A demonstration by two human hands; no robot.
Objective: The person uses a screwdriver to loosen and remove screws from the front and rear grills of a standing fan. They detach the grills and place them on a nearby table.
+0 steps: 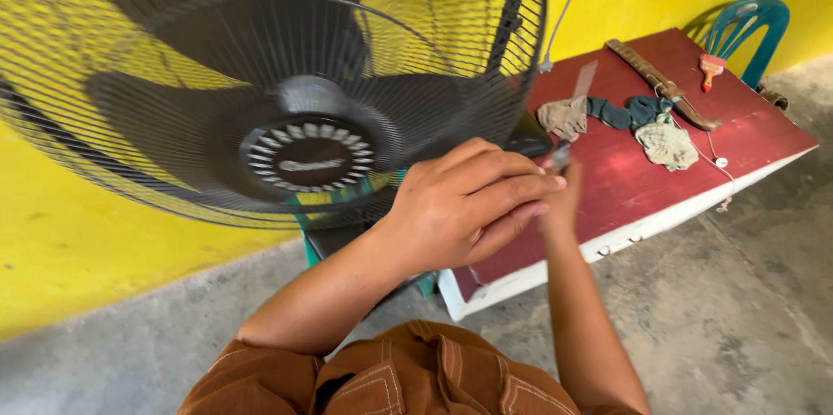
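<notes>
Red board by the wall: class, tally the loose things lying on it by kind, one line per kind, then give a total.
On the red board:
Rags: 3, a tan rag, a dark blue rag and a pale green rag
Sheathed knife: 1
Paintbrush: 1
Total: 5

fan grille (173,76): black | wall (87,233): yellow | table (642,181): dark red | chair (755,20): teal
</notes>
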